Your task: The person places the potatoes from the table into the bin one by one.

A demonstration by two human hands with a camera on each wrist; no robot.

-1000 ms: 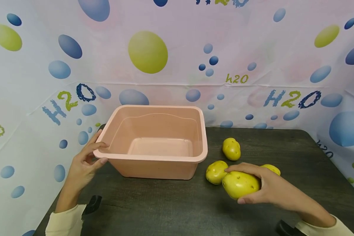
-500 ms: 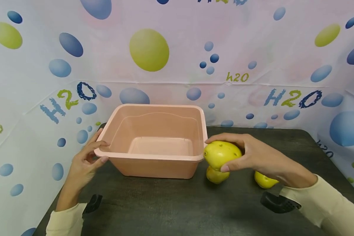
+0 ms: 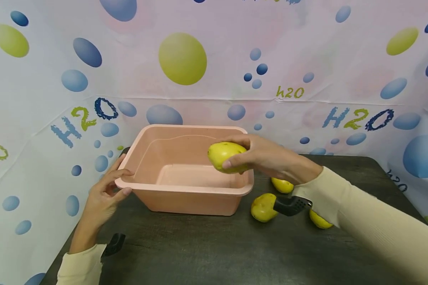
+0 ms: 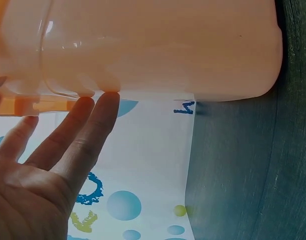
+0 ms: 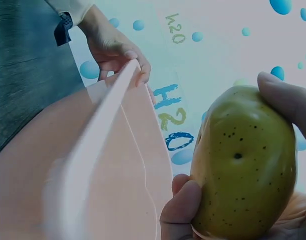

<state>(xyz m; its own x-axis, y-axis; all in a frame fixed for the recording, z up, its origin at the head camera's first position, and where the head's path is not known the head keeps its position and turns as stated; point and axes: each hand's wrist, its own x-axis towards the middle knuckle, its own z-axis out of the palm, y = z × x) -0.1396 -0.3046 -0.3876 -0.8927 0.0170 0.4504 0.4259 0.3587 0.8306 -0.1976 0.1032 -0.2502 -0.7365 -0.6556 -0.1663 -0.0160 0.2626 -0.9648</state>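
Observation:
In the head view my left hand (image 3: 101, 198) grips the left front corner of a pink plastic basin (image 3: 192, 201), a finger over the rim and the thumb at its outer edge. The left wrist view has the fingers (image 4: 83, 145) against the basin's outside. My right hand (image 3: 267, 156) holds a yellow potato (image 3: 224, 156) over the right side of the basin's opening. Dark specks and small pits mark this potato (image 5: 245, 165) in the right wrist view, with thumb and fingers around it. No potato shows on the visible part of the basin's floor.
Right of the basin, several more yellow potatoes lie on the dark wooden table (image 3: 185, 249): one near (image 3: 263, 208), one farther back (image 3: 282, 185), one partly behind the sleeve (image 3: 320, 219). A white curtain (image 3: 214, 59) with coloured dots hangs behind.
My right hand has carried the potato up and left from among the others to over the basin. My left hand has kept its grip on the rim.

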